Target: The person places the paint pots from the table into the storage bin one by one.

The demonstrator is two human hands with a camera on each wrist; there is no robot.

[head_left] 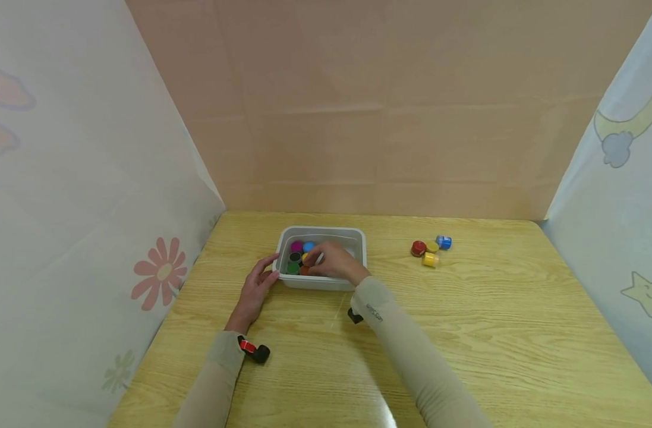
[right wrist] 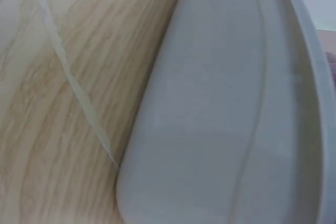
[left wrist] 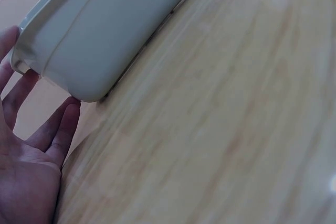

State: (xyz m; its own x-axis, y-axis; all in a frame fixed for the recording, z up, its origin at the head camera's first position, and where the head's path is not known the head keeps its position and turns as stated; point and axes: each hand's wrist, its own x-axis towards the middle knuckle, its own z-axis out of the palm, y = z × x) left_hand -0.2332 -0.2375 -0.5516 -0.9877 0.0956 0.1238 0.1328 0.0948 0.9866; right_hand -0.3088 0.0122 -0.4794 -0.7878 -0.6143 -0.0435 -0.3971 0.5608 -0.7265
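A white plastic bin [head_left: 326, 284] stands on the table with several small round containers inside its left part. Among them are a purple one [head_left: 296, 245], a light blue one [head_left: 309, 246], a black-topped one [head_left: 295, 257] and a green one [head_left: 292, 268]. My left hand [head_left: 255, 292] holds the bin's near left corner, fingers at the rim and outer wall in the left wrist view. Over the near wall reaches my right hand [head_left: 333, 261], its bent fingertips right at an orange-brown container [head_left: 304, 270]; I cannot tell whether they pinch it. A yellow container [head_left: 305, 257] shows partly behind these fingers.
Right of the bin lie a red container [head_left: 418, 248], a yellow container [head_left: 430, 260], a yellow disc-like piece [head_left: 432, 246] and a blue container [head_left: 443, 242], close together. A brown backdrop [head_left: 379, 148] rises behind the wooden table [head_left: 491, 333], with pale printed sheets at both sides.
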